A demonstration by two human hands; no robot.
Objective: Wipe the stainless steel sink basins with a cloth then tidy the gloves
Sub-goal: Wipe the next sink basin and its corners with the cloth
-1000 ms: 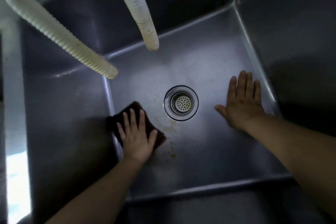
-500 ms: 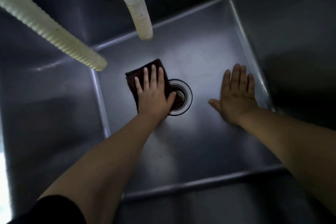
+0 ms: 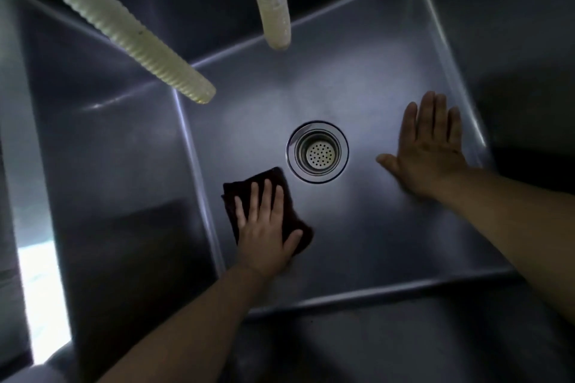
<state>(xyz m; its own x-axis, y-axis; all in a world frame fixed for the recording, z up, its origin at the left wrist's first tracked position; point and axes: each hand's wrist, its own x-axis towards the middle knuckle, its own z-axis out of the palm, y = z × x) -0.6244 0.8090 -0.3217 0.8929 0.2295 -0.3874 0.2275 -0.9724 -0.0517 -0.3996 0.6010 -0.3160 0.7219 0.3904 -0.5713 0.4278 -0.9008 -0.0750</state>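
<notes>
I look down into a deep stainless steel sink basin. My left hand presses flat, fingers straight, on a dark brown cloth lying on the basin floor, left of and nearer than the round drain strainer. My right hand rests flat with straight fingers on the floor near the right wall. No gloves are in view.
Two pale ribbed hoses hang into the basin from above: one slants in from the upper left, the other hangs over the back. Steep steel walls enclose the floor on all sides.
My left hand slid the cloth from the front-left corner up beside the drain, then back down to the left of it. My right hand stayed flat by the right wall.
</notes>
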